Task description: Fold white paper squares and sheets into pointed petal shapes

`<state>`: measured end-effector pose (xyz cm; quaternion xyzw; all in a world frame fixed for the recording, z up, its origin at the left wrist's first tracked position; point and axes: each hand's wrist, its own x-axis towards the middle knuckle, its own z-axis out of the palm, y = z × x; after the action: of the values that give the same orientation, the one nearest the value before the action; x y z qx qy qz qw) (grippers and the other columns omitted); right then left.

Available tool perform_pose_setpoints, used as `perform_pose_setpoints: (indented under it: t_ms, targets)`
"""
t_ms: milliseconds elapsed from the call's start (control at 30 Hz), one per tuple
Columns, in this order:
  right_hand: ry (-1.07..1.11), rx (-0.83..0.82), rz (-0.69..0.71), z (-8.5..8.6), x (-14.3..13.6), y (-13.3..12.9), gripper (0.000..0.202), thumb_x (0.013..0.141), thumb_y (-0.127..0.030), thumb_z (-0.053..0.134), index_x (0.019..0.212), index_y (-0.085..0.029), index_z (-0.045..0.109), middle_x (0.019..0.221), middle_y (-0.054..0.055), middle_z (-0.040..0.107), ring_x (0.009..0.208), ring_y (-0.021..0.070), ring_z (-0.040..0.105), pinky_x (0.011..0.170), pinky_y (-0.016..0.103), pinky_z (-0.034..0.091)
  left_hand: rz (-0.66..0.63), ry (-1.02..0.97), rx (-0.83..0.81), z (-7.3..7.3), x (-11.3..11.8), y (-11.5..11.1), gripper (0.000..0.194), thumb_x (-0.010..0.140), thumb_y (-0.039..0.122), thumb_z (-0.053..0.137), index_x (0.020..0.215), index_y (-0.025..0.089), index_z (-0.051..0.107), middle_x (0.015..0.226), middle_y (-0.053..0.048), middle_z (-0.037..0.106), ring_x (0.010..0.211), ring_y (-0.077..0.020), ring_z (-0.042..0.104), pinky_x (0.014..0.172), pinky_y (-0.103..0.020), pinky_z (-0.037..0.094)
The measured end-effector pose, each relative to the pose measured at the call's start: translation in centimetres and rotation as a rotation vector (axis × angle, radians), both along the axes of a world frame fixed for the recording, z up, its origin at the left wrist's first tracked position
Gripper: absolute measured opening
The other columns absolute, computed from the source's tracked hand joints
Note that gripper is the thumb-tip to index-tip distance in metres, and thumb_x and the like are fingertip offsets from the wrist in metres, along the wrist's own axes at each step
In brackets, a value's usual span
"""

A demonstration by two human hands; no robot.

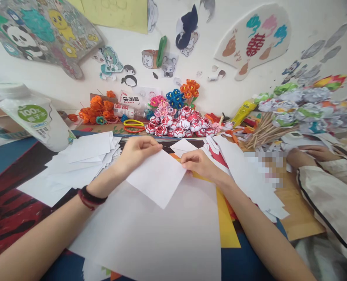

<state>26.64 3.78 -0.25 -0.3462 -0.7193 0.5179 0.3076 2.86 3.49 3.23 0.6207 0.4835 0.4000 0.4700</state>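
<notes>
A small white square sheet of paper (158,179) is held between my two hands, one corner pointing down toward me. My left hand (141,150) pinches its upper left corner, thumb on top. At the right corner, my right hand (199,162) grips it between thumb and fingers. Beneath lies a large white sheet (161,234), partly over yellow paper (227,222). Just beyond my hands rests another small white piece (183,145). To the left, a loose stack of white paper pieces (82,156) is fanned out; a further pile of white sheets (246,175) lies to the right.
A white plastic bottle (39,117) stands at the left. Along the wall are red-and-white paper flowers (182,125), orange flowers (96,111), a yellow bottle (243,111) and a bunch of sticks with paper flowers (264,128). Another person's sleeve (322,195) and hands are at the right.
</notes>
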Motion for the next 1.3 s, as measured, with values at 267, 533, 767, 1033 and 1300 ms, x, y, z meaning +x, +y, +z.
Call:
perform_pose_setpoints:
  t_ms: [267,533,767,1033,1300]
  targets:
    - [0.063,0.000,-0.166,0.5,-0.8,0.0,0.023,0.085,-0.032,0.056,0.069,-0.016,0.057,0.064,0.000,0.057,0.057,0.0109,0.054,0.059,0.024,0.044,0.212,-0.199,-0.074,-0.5,-1.9,1.6,0.030,0.071,0.045,0.071,0.078,0.018,0.060,0.062,0.001,0.059,0.049,-0.0113,0.052,0.043,-0.021,0.037]
    - [0.065,-0.003,-0.168,0.2,-0.7,0.1,0.035,0.084,-0.048,0.061,0.072,-0.015,0.059,0.066,0.000,0.056,0.060,0.0110,0.052,0.062,0.024,0.040,0.096,-0.119,-0.024,-1.5,-0.4,1.0,0.032,0.075,0.046,0.067,0.080,0.015,0.062,0.069,-0.001,0.059,0.059,-0.0107,0.053,0.049,-0.020,0.036]
    - [0.168,-0.050,-0.354,-0.5,0.0,0.9,0.036,0.076,-0.047,0.070,0.066,-0.016,0.055,0.060,-0.003,0.046,0.053,0.0082,0.041,0.051,0.023,0.032,0.056,0.280,0.330,-1.7,-1.0,1.2,0.030,0.081,0.038,0.060,0.107,0.021,0.062,0.109,-0.005,0.066,0.090,-0.0197,0.061,0.074,-0.029,0.047]
    - [0.248,-0.051,-0.450,-0.5,0.1,1.1,0.040,0.076,-0.050,0.070,0.065,-0.016,0.051,0.062,-0.003,0.045,0.053,0.0079,0.040,0.048,0.021,0.031,-0.327,0.554,0.675,-0.1,0.2,-0.8,0.061,0.080,0.050,0.064,0.133,0.025,0.048,0.135,-0.007,0.054,0.122,-0.0264,0.048,0.104,-0.038,0.031]
    - [0.267,-0.099,-0.298,-0.7,1.2,1.7,0.044,0.078,-0.056,0.065,0.065,-0.017,0.049,0.059,-0.004,0.044,0.053,0.0087,0.042,0.051,0.022,0.034,0.010,0.575,0.650,-0.7,-0.4,-0.2,0.033,0.094,0.037,0.040,0.085,0.020,0.066,0.078,-0.003,0.066,0.071,-0.0167,0.056,0.069,-0.027,0.037]
